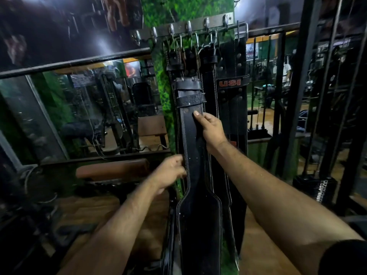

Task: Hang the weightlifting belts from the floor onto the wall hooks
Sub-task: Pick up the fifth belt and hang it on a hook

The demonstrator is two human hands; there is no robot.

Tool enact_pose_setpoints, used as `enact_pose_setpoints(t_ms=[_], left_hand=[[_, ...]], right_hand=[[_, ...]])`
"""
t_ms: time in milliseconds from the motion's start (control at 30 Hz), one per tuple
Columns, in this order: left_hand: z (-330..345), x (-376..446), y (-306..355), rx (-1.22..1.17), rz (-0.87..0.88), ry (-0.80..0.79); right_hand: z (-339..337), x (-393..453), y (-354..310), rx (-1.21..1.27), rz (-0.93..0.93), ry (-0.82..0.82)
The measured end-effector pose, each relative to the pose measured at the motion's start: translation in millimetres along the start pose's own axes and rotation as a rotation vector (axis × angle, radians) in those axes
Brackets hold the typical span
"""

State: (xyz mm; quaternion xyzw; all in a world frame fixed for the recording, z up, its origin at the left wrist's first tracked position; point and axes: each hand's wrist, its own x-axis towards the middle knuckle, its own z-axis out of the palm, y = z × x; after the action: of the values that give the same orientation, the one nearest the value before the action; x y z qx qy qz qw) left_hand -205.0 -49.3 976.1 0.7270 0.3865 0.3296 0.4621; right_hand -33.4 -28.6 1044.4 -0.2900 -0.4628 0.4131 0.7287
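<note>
The right hand [210,127] pinches the right edge of the front black belt [195,155], thumb laid flat on its face, while the left hand [170,172], lower down, curls its fingers round the belt's left edge. The belt hangs with its long axis vertical, straight ahead of both hands, its top up among the buckles under the hook rail [190,26], the right hand nearer that end. Beside it hang more belts, one marked USI [231,100], on a green leafy wall panel [158,80] above a wooden floor [264,245].
</note>
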Motion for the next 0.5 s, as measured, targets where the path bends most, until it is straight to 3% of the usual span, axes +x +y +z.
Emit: enact_pose_setpoints(t_ms=[67,133,267,367,500], left_hand=[[-18,11,38,-0.25,0.051,0.181],[-31,19,74,-0.455,0.148,0.214],[-32,24,115,-0.532,0.218,0.331],[-29,26,114,-0.569,0.242,0.448],[-26,26,110,-0.635,0.273,0.552]], right_hand=[[6,1,-1,-0.045,-0.025,-0.054],[14,-1,1,-0.086,-0.072,-0.105],[26,-11,1,-0.145,-0.136,-0.144],[27,-17,-1,-0.174,-0.145,-0.193],[19,-29,18,-0.387,-0.075,-0.313]])
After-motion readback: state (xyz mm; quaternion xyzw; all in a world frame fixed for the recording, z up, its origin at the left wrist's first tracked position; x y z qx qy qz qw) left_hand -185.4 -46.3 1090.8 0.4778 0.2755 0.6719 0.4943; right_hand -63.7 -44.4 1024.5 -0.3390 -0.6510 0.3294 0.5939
